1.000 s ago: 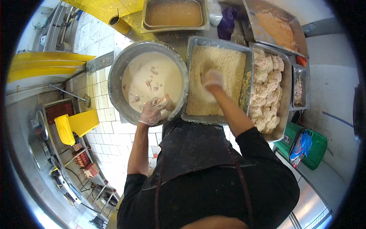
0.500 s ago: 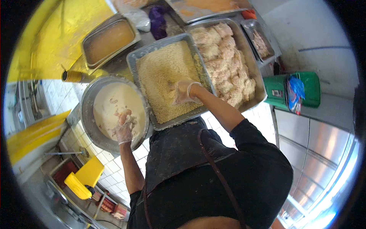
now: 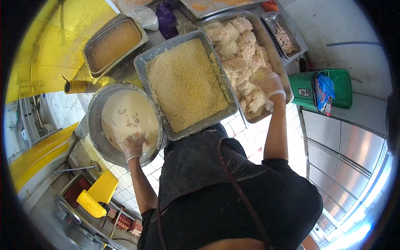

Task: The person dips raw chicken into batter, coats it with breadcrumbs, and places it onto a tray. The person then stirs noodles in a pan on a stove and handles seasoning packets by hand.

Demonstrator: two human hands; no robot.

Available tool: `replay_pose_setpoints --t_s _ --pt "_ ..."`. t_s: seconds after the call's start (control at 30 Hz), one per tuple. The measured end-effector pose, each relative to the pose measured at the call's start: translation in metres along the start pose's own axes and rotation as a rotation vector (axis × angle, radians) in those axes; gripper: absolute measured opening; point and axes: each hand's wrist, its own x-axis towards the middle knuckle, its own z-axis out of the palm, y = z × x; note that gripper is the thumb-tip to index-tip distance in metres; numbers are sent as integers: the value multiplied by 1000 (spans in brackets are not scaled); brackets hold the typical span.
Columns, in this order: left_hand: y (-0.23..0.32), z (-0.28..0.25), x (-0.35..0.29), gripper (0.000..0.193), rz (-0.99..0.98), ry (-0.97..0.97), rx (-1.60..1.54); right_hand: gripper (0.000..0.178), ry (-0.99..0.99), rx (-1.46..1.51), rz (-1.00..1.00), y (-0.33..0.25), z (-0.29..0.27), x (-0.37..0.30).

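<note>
In a clear glove, my left hand (image 3: 134, 146) reaches into the round grey tub (image 3: 95, 129) of milky batter (image 3: 133, 104). Its fingertips are sunk at the surface, so whether they grip anything is hidden. Pinkish bits of meat (image 3: 132, 120) show just ahead of them. On the right, my gloved right hand (image 3: 271, 84) is over the crumb-coated pieces of meat (image 3: 235, 66) piled in a metal tray (image 3: 284, 75). Motion smears its fingers, and I cannot tell if a piece is in them. Between the hands sits a grey bin (image 3: 143, 77) of pale crumbs (image 3: 183, 83).
A pan of orange-brown liquid (image 3: 114, 46) stands at the back left, near a yellow cylinder (image 3: 76, 86). Behind the crumbs lie a clear bag (image 3: 143, 16) and a purple cloth (image 3: 166, 21). A small metal tray (image 3: 291, 48) and a green bin (image 3: 341, 91) are at right.
My right hand has left the crumbs and moved right to the coated pieces. My left hand, which had a piece of meat raised above the batter, is now lower in it.
</note>
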Motion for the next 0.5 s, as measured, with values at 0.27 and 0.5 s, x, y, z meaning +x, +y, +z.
replay_pose_setpoints --t_s 0.27,0.5 --pt "45 -51 0 22 29 20 92 39 -9 88 -363 -60 134 -47" --pt "151 -116 22 26 465 27 131 46 -375 -166 -622 -95 229 -3"
